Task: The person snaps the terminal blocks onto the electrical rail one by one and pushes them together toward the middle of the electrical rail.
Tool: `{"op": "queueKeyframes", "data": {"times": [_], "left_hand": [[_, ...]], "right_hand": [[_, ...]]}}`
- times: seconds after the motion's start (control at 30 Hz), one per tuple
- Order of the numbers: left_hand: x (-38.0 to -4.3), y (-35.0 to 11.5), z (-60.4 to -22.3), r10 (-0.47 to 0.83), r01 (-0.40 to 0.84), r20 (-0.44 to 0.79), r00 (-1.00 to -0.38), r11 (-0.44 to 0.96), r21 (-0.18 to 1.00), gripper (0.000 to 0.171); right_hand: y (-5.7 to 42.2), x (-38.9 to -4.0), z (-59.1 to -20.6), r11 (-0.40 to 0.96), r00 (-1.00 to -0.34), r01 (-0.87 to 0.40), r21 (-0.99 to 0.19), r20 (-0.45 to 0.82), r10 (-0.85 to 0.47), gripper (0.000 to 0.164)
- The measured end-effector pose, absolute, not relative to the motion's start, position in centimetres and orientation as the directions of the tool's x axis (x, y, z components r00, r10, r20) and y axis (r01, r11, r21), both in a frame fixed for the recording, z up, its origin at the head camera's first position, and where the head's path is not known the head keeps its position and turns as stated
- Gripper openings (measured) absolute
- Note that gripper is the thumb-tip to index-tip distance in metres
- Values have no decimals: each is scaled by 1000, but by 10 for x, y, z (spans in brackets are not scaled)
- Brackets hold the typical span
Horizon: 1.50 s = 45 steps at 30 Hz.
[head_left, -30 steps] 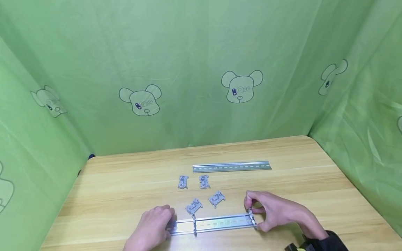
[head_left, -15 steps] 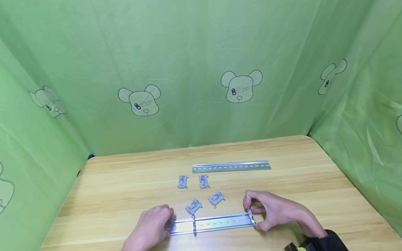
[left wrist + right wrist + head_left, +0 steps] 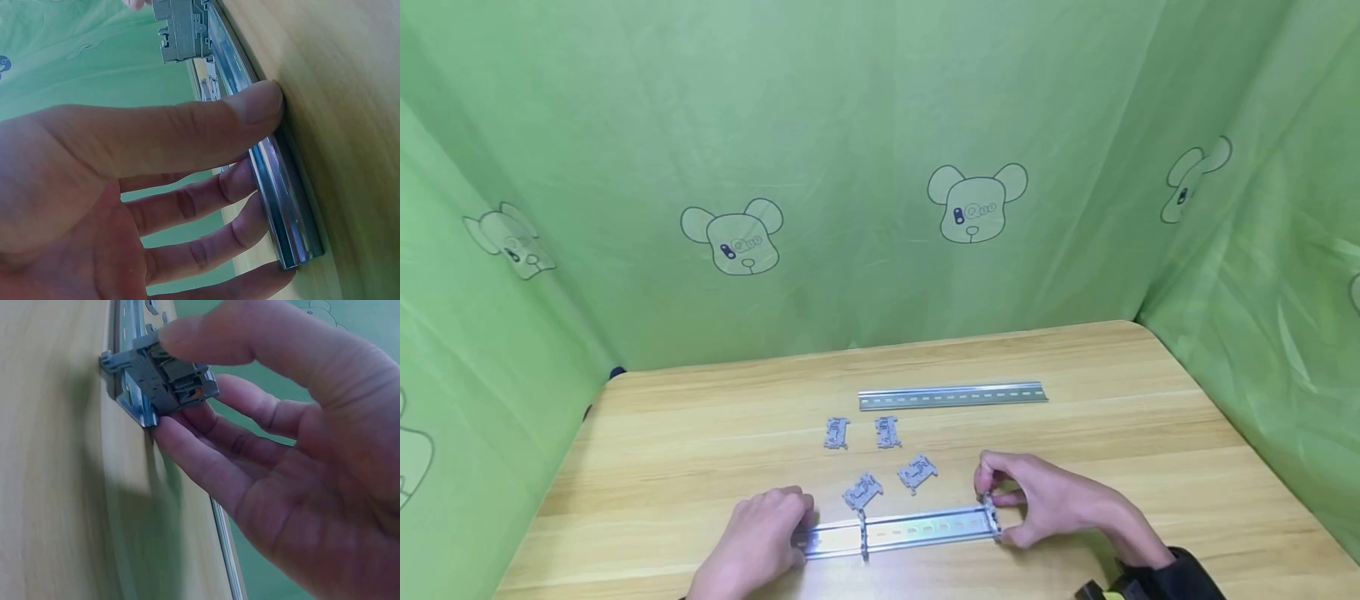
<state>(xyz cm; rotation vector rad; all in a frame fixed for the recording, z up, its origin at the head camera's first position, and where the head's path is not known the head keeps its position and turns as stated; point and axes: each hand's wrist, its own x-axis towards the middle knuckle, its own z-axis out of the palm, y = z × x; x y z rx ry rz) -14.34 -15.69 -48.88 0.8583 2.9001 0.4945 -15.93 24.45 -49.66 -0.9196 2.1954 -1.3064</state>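
A slotted metal DIN rail (image 3: 925,529) lies along the front of the table. My left hand (image 3: 762,533) grips its left end, thumb on the near edge and fingers on the far edge. A grey terminal block (image 3: 862,535) stands across the rail right of that hand; the left wrist view shows this block (image 3: 181,31) from its side. At the rail's right end my right hand (image 3: 1041,497) pinches a second grey terminal block (image 3: 165,375) between thumb and fingers. It sits across the rail, close to the cut end; whether it is clipped on I cannot tell.
Several loose grey terminal blocks lie flat behind the rail, the closest one (image 3: 862,492) almost touching the standing block. Farther back is another slotted DIN rail (image 3: 952,397). Green curtains (image 3: 850,167) enclose the wooden table (image 3: 685,442) at the back and sides.
My right hand and the terminal block it pinches have shifted slightly left along the rail. The left hand keeps its grip, and the loose blocks stay put.
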Motion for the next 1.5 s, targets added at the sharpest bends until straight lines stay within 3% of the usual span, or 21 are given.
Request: {"op": "queueKeyframes", "data": {"times": [0.53,1.2,1.5], "left_hand": [[-143,-155,-487,542,513,5,-840,792,333,31],[-142,-154,-487,541,517,14,-841,794,320,31],[-142,-153,-488,542,516,16,-840,791,328,31]], "right_hand": [[218,-156,-499,410,-713,-468,-783,61,-698,49],[173,-149,-509,344,-764,-394,-852,96,-638,47],[153,-148,-515,343,-770,-429,-836,140,-622,47]]}}
